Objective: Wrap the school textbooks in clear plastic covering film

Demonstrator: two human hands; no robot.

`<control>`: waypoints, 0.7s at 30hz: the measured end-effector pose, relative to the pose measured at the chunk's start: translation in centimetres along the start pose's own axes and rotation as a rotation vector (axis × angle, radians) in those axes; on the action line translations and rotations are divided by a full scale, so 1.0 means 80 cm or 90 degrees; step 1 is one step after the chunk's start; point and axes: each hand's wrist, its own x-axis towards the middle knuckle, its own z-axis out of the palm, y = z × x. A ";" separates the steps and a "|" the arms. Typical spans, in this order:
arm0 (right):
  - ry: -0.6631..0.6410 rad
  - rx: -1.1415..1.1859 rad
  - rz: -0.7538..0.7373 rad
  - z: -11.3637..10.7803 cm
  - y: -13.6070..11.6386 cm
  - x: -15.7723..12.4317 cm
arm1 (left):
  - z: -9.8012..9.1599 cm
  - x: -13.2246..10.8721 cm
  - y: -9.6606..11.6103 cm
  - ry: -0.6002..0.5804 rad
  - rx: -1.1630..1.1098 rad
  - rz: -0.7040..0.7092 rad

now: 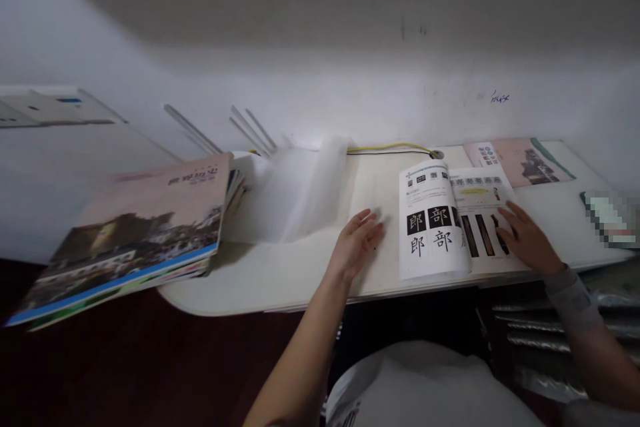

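Observation:
A calligraphy book [435,263] lies open on the white table, its left page showing large black brush-written characters. My right hand [530,240] rests at the right edge of its right page, fingers apart and stretched over the paper. To the left of the book, my left hand [357,240] is raised a little above the table with its fingers spread and slightly curled, holding nothing. Just beyond the left hand, a sheet of translucent plastic [295,193] lies across the table, partly standing up and blurred.
A stack of books [145,227] with a pink cover on top juts over the left table edge. Another pink book [530,163] lies at the back right, near a phone-like object [610,219], partly pixelated. A yellow cable [395,145] runs along the wall.

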 end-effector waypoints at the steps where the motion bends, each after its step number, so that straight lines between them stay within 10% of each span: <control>1: -0.040 0.061 -0.012 0.002 -0.017 -0.001 | 0.009 0.000 0.001 -0.018 -0.041 -0.035; 6: -0.168 0.335 -0.009 0.009 -0.071 -0.002 | 0.064 0.013 -0.003 -0.113 -0.169 -0.229; 10: -0.107 0.458 0.090 -0.008 -0.065 0.009 | 0.120 0.017 -0.010 -0.287 -0.111 -0.254; 14: -0.027 0.496 0.264 -0.040 -0.028 0.016 | 0.161 0.013 -0.026 -0.472 0.232 0.011; 17: -0.048 0.474 0.328 -0.050 0.009 0.011 | 0.160 0.017 -0.050 -0.363 0.575 0.309; 21: -0.110 0.478 0.366 -0.038 0.049 0.001 | 0.131 0.031 -0.086 -0.214 0.839 0.423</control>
